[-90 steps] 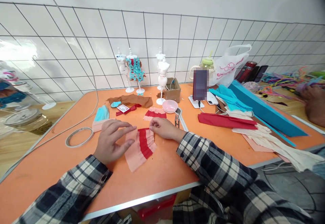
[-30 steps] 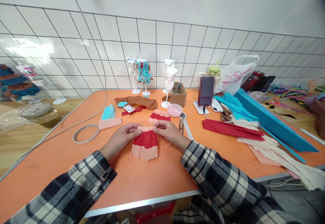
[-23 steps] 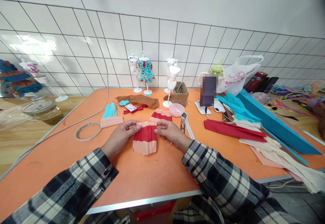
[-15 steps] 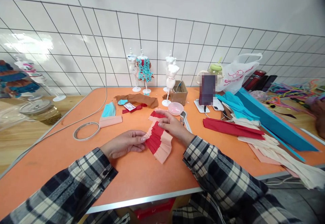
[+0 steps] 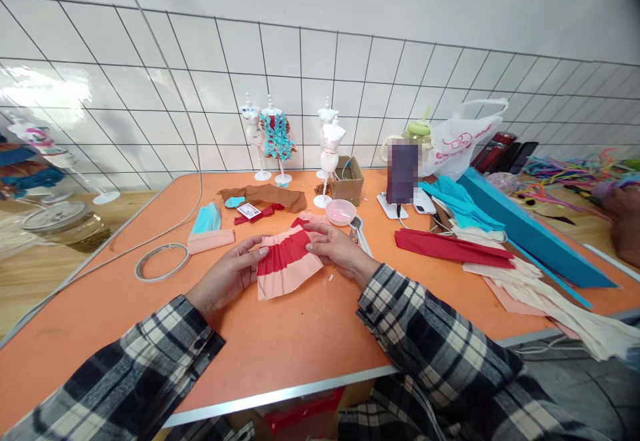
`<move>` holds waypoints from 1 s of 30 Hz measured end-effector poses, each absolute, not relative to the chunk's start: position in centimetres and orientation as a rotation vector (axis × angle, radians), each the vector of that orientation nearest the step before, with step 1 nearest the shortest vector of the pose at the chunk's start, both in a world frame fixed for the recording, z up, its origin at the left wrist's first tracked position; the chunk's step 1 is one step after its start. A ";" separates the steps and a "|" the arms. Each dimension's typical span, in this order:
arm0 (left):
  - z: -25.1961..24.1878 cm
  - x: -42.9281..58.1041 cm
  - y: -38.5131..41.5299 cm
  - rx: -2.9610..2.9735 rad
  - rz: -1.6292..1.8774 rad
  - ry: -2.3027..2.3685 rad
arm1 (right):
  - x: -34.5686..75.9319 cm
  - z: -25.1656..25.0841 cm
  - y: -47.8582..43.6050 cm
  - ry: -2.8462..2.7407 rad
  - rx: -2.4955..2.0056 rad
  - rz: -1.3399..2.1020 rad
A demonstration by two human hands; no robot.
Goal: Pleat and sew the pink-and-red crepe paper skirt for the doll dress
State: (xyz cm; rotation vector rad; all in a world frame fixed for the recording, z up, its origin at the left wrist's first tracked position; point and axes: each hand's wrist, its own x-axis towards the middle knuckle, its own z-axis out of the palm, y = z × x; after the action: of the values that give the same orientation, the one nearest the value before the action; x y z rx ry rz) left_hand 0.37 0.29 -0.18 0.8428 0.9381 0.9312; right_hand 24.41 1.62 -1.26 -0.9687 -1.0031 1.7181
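A pleated crepe-paper piece (image 5: 287, 262), pink with a red band, lies on the orange table (image 5: 280, 341) in front of me. My left hand (image 5: 231, 274) pinches its left edge with thumb and fingers. My right hand (image 5: 334, 247) holds its upper right corner, fingers closed on the paper. Both sleeves are plaid. A second pink and red pleated piece (image 5: 306, 219) lies just behind, partly hidden by the held one.
A tape ring (image 5: 159, 261), a pink paper roll (image 5: 210, 241), a pink dish (image 5: 341, 211), thread snips (image 5: 359, 231), small white mannequins (image 5: 327, 154), a cardboard box (image 5: 349, 181) and a phone on a stand (image 5: 403, 174) sit behind. Red, teal and cream crepe sheets (image 5: 453, 247) lie right.
The pleated piece was turned between my hands, from hanging straight to tilted, and now lies spread wider and flatter, slanting up to the right. Both hands stay on its edges.
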 end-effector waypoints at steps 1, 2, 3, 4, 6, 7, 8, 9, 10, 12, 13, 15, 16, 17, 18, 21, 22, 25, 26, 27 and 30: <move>-0.1 0.5 0.2 0.827 0.931 0.923 | 24.4 -1.2 1.6 -0.994 -0.950 1.698; -0.1 0.6 0.2 0.807 0.902 0.905 | 24.4 -1.2 1.6 -0.987 -0.939 1.673; 0.0 0.7 0.1 0.782 0.848 0.888 | 24.3 -1.1 1.6 -0.983 -0.936 1.645; 0.1 0.7 0.0 0.751 0.782 0.873 | 24.3 -0.9 1.6 -0.982 -0.936 1.617; 0.1 0.6 -0.1 0.693 0.643 0.858 | 24.4 -0.6 1.5 -0.991 -0.934 1.578; 0.2 0.6 -0.2 0.673 0.591 0.856 | 24.4 -0.5 1.4 -1.003 -0.933 1.572; 0.2 0.6 -0.4 0.660 0.559 0.850 | 24.5 -0.4 1.4 -1.017 -0.936 1.570; 0.2 0.6 -0.5 0.647 0.547 0.838 | 24.5 -0.3 1.4 -1.032 -0.943 1.565; 0.2 0.7 -0.7 0.632 0.543 0.818 | 24.6 -0.2 1.4 -1.045 -0.955 1.553; 0.3 1.2 -1.1 0.588 0.557 0.774 | 24.7 -0.1 1.3 -1.079 -0.982 1.517; 0.2 1.6 -1.3 0.564 0.569 0.762 | 24.7 -0.1 1.3 -1.095 -0.994 1.496; 0.1 2.3 -1.6 0.539 0.598 0.775 | 24.8 0.0 1.3 -1.130 -1.013 1.468; 0.1 2.5 -1.7 0.539 0.607 0.787 | 24.9 0.1 1.4 -1.147 -1.021 1.458; 0.0 2.7 -1.8 0.547 0.610 0.792 | 25.0 0.1 1.4 -1.159 -1.027 1.446; 0.0 2.8 -1.9 0.561 0.606 0.787 | 25.2 0.1 1.6 -1.168 -1.032 1.430; 0.2 2.4 -1.8 0.616 0.591 0.723 | 25.8 -0.1 2.1 -1.185 -1.031 1.380; 0.3 2.1 -1.7 0.638 0.585 0.700 | 25.9 -0.2 2.2 -1.188 -1.031 1.367; 0.5 1.6 -1.5 0.715 0.565 0.673 | 26.1 -0.8 2.6 -1.208 -1.047 1.345; 0.6 1.5 -1.5 0.738 0.552 0.676 | 26.1 -0.9 2.7 -1.223 -1.059 1.337; 0.6 1.4 -1.5 0.753 0.543 0.680 | 26.1 -1.0 2.7 -1.246 -1.074 1.325; 0.5 1.4 -1.5 0.753 0.573 0.704 | 26.6 -0.4 2.7 -1.419 -1.196 1.151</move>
State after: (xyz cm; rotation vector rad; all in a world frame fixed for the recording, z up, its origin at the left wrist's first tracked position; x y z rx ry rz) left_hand 1.44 -1.51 0.53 0.7534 0.7038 0.5730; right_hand 26.63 2.72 -0.37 -1.1962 -1.4189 1.1505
